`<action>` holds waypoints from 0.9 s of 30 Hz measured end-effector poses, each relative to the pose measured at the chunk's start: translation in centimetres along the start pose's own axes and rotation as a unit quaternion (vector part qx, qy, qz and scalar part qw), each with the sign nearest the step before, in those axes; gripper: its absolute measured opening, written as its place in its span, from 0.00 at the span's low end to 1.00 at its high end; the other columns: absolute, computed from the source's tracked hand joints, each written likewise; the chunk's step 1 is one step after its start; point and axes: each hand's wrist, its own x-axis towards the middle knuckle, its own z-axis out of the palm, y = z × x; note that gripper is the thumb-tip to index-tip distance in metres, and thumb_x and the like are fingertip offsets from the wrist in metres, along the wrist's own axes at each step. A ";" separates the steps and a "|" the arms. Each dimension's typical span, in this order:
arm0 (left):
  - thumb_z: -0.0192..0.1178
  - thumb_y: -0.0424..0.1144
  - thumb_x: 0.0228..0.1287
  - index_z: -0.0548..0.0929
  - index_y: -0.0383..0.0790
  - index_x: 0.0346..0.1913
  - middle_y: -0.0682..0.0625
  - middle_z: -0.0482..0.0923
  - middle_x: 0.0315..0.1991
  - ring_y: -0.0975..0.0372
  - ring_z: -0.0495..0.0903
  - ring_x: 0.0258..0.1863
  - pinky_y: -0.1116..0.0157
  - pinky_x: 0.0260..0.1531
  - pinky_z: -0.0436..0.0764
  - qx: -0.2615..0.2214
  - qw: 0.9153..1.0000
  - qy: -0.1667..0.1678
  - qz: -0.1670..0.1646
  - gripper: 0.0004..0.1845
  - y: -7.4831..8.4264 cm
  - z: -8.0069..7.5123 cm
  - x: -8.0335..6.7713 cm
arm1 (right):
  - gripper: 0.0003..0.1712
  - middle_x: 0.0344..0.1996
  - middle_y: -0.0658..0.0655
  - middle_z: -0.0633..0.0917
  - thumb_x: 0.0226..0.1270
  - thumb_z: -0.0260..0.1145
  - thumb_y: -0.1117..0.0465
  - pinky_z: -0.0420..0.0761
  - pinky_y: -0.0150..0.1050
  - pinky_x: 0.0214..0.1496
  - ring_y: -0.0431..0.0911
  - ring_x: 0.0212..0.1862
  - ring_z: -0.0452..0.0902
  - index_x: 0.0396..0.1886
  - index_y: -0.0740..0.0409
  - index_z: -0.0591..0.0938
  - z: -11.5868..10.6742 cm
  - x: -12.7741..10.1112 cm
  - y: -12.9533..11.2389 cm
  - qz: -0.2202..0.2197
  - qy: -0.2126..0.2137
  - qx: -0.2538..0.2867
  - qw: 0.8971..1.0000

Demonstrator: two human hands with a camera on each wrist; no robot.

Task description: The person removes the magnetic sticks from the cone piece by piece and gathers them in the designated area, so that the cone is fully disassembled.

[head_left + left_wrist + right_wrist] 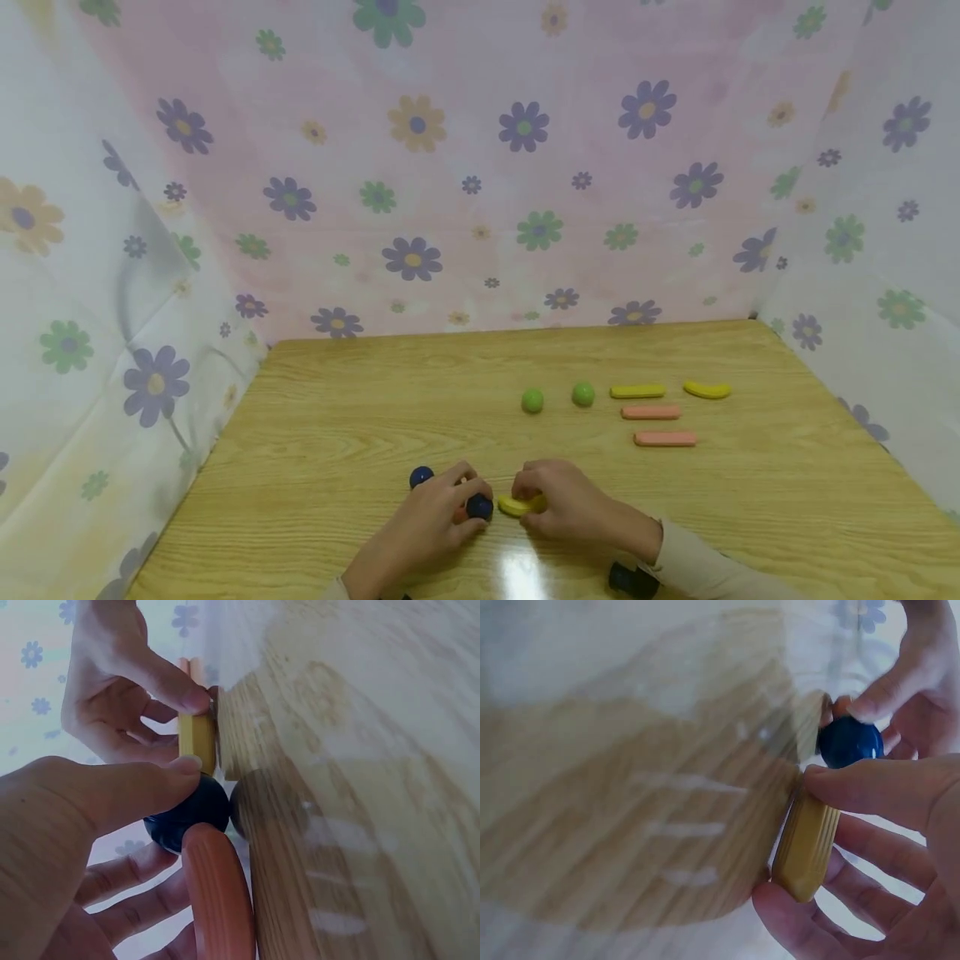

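My left hand [431, 517] pinches a shiny dark blue ball [480, 507] between thumb and fingers, low over the wooden table. An orange ridged stick [220, 900], mostly hidden by that hand in the head view, lies beside the ball. A second dark blue ball [422, 477] sits just behind the left hand. To the right, my right hand [566, 500] holds a yellow curved, ridged stick [514, 506] by thumb and fingers. The stick's near end [810, 787] points toward the blue ball, and in the head view a small gap parts them.
Farther back on the wooden table [337, 417] are two green balls [532, 401], a straight yellow stick [637, 392], a curved yellow stick [707, 390] and two salmon-pink sticks [665, 438]. Flowered cloth [480, 167] hangs around the back and sides. A black object [633, 579] is by the right wrist.
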 end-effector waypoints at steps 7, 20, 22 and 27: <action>0.66 0.44 0.60 0.81 0.49 0.48 0.58 0.72 0.44 0.73 0.71 0.29 0.77 0.29 0.72 0.003 1.000 -0.002 0.003 0.13 -0.1 -0.2 0.1 | 0.09 0.33 0.41 0.79 0.52 0.72 0.63 0.74 0.32 0.37 0.35 0.36 0.71 0.34 0.49 0.83 -0.8 -0.8 0.7 0.022 0.014 0.002 1.000; 0.67 0.42 0.59 0.82 0.49 0.47 0.57 0.72 0.44 0.72 0.71 0.29 0.75 0.31 0.73 -0.015 1.000 0.007 0.002 0.13 0.0 -0.2 0.0 | 0.16 0.35 0.42 0.77 0.52 0.71 0.69 0.77 0.37 0.38 0.39 0.38 0.73 0.36 0.44 0.83 -4.4 -4.5 3.2 0.021 0.083 0.022 0.996; 0.67 0.41 0.59 0.82 0.49 0.47 0.57 0.72 0.44 0.72 0.72 0.29 0.75 0.31 0.73 -0.015 1.000 0.010 0.006 0.13 -0.1 -0.1 -0.1 | 0.16 0.35 0.43 0.77 0.53 0.71 0.69 0.77 0.37 0.38 0.38 0.38 0.73 0.37 0.44 0.82 -5.1 -5.2 3.8 0.024 0.089 0.033 0.995; 0.67 0.42 0.59 0.81 0.49 0.47 0.56 0.73 0.45 0.72 0.73 0.30 0.75 0.31 0.74 -0.005 1.000 0.014 0.017 0.13 -0.3 0.0 -0.1 | 0.18 0.36 0.42 0.78 0.53 0.71 0.70 0.76 0.36 0.36 0.37 0.37 0.73 0.40 0.46 0.80 -6.8 -7.0 5.2 0.028 0.119 0.019 0.992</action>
